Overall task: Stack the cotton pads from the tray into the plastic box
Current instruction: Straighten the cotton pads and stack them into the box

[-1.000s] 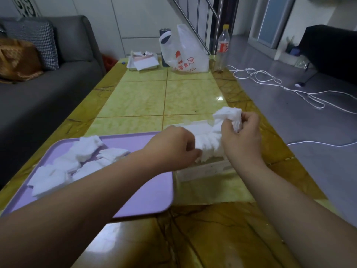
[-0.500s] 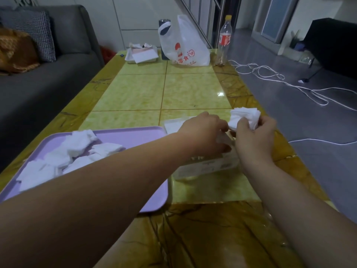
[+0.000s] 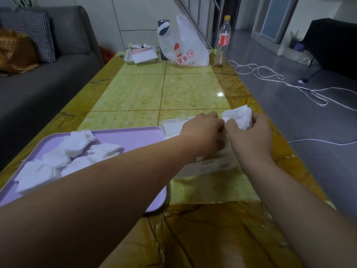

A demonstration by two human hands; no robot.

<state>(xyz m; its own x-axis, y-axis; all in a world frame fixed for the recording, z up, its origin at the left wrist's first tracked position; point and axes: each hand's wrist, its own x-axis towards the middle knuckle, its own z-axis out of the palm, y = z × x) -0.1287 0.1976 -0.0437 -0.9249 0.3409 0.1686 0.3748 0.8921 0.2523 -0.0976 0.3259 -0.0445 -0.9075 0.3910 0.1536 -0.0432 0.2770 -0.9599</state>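
While the right hand (image 3: 251, 136) grips crumpled white cotton pads (image 3: 238, 118) above the plastic box (image 3: 209, 168), the left hand (image 3: 202, 130) curls, its grasp hidden, more pads (image 3: 67, 151) littering the lilac tray (image 3: 135, 136) on a glossy yellow table (image 3: 135, 93) by a grey sofa (image 3: 48, 89).

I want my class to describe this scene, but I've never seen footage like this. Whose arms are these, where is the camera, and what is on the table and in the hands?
There is no machine here. A person wears a camera on the head, so you look down along their own two bare arms. The right hand grips a bundle of cotton pads. The left hand is over the plastic box; its fingertips are hidden. On the yellow table, a purple tray holds loose pads. At the far end stand a plastic bag and a bottle.
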